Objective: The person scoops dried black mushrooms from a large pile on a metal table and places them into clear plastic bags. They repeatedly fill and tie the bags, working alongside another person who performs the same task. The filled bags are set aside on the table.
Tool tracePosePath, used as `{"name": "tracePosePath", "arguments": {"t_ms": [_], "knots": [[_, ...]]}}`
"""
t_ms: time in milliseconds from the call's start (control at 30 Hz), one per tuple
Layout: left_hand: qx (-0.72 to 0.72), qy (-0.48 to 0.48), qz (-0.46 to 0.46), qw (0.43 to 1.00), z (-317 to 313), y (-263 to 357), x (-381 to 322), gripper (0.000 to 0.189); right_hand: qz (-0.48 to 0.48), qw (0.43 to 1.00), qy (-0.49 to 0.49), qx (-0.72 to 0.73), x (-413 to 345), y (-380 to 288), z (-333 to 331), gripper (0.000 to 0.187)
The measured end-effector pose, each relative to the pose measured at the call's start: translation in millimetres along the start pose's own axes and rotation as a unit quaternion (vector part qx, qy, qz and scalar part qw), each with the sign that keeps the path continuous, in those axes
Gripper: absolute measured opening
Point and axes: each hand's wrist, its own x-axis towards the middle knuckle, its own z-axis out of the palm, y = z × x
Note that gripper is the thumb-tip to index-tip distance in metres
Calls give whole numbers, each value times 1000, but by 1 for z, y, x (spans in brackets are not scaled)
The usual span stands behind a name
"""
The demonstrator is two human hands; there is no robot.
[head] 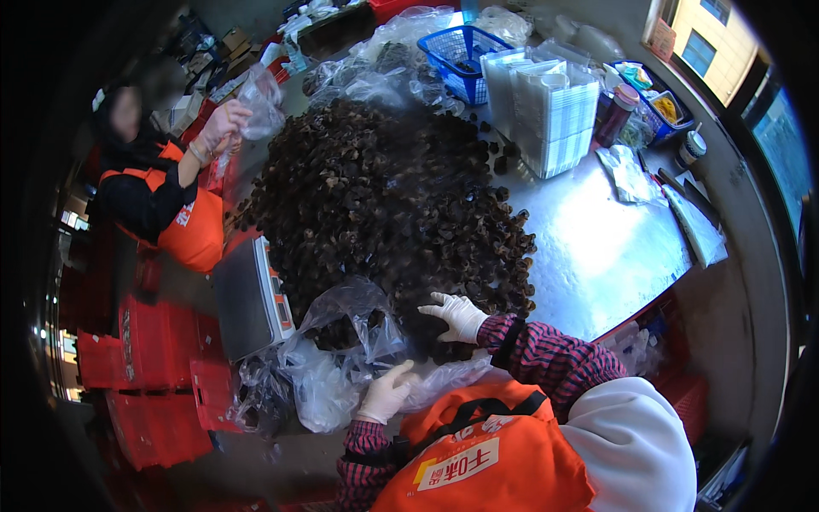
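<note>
A large heap of dark brown wood-ear-like fungus pieces (384, 192) covers the middle of the metal table. My right hand (455, 316), in a whitish glove, reaches over the heap's near edge with its fingers spread. Nearer my orange apron, my left hand (388, 392), also gloved, is beside a clear plastic bag (441, 382) at the table's edge; whether it pinches the film cannot be told. More clear plastic bags (326, 384) lie left of it, one of them partly over dark pieces. A weighing scale (246, 297) stands at the heap's left.
Across the left side, a co-worker in an orange apron (192, 230) holds up a clear bag (261, 105). Red crates (160, 345) are stacked at the left. Stacked clear plastic trays (553, 115), a blue basket (461, 64), a lidded jar (617, 115) and a cup (691, 150) stand at the back right.
</note>
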Motion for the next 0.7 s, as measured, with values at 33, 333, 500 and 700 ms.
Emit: {"name": "tracePosePath", "arguments": {"t_ms": [33,333,500,700], "knots": [[-17,-3,4,1000,2,1,1,40,-12,999,29,26,0,5,-5,69],[57,16,-83,995,7,-12,7,39,204,926,313,52,8,127,-117,42],[98,44,-50,993,10,-7,9,40,187,940,255,128,47,122,-77,59],[210,100,52,971,11,13,14,41,67,995,12,67,72,32,-4,61]]}}
